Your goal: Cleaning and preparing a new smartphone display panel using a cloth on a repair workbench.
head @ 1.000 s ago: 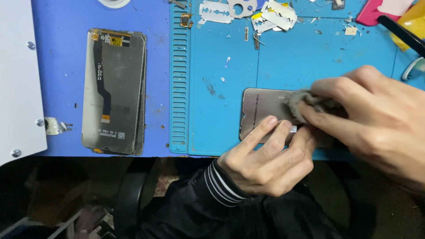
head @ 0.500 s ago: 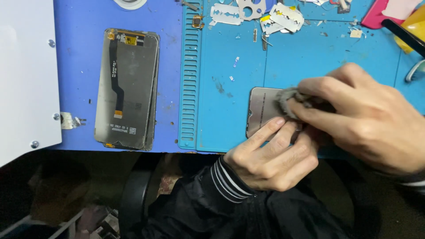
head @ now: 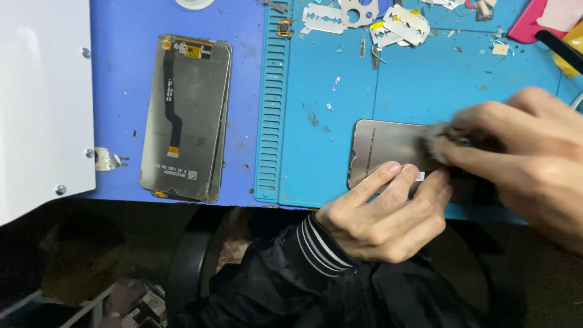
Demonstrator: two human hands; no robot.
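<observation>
Step in hand: wiping the face of a grey phone panel (head: 388, 146), by the look of it; cleaning under way, not finished as far as can be judged.
Phone panel: flat on the blue work mat (head: 425, 79), close to the near edge of the bench, right of the mat's ribbed strip; right part hidden under the hands.
Left hand (head: 385, 212): fingers spread and pressed down on the panel's near edge, pinning it; grasping nothing, only holding it flat. Striped cuff and black sleeve below.
Right hand (head: 522, 158): blurred; grip clenched on a small dark wad of cloth (head: 438, 138), pressed against the panel's top surface.
Next move calls for: steady downward pressure from the left fingers so the panel does not slide toward the bench edge; light, even strokes of the wad; fingers shifted to free the covered strip near them.
Second panel (head: 185, 115): dark, back up with a ribbon cable, on the darker blue mat to the left, well apart from the hands.
Far edge of the bench: razor blades (head: 325, 18) and small metal scraps, loose and sharp, well clear of the wiping.
Left edge: white plate (head: 42, 103) with screws at its rim.
Far right corner: pink and yellow things, only partly in view.
</observation>
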